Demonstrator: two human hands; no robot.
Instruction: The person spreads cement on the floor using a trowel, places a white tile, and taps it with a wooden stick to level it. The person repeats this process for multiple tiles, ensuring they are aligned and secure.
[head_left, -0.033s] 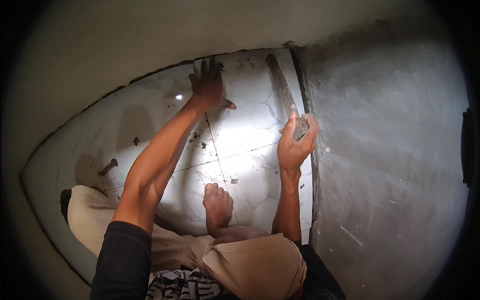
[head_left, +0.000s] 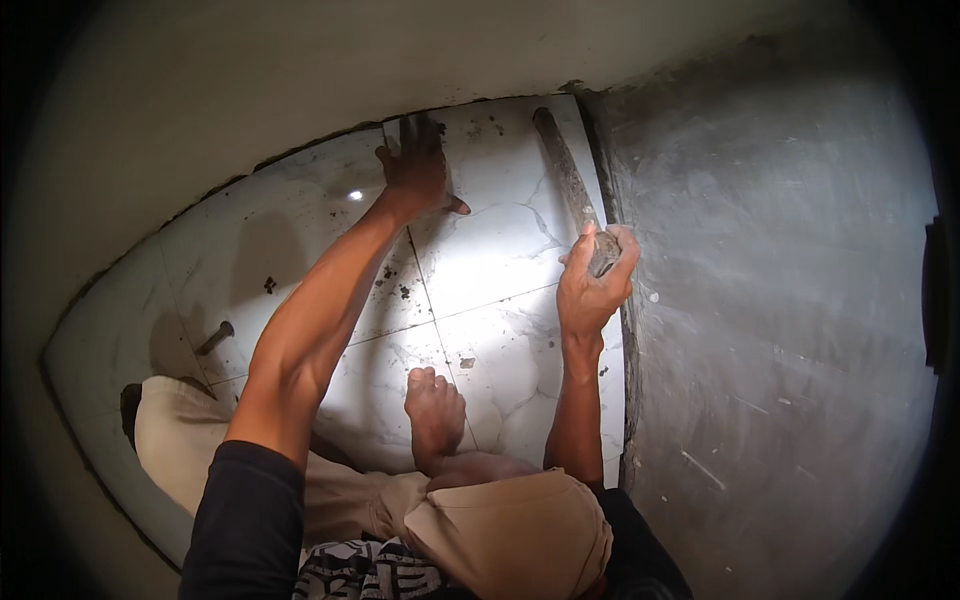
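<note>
My left hand (head_left: 416, 172) lies flat on a white marbled tile (head_left: 490, 190), its fingers spread toward the far wall and its thumb out to the right. My right hand (head_left: 592, 285) is closed round the thick near end of a long, dusty, stick-like tool (head_left: 566, 165). The shaft points away from me along the right edge of the tiles, and its far tip is close to the far corner. My fingers and palm partly cover the gripped end, so I cannot tell what kind of tool it is.
A grey cement wall (head_left: 760, 320) rises on the right, a plain wall (head_left: 330, 70) at the far side. Dark crumbs (head_left: 405, 292) dot the tiles. A short brown peg-like piece with a flared end (head_left: 216, 338) lies at left. My bare foot (head_left: 436, 415) rests on the tiles.
</note>
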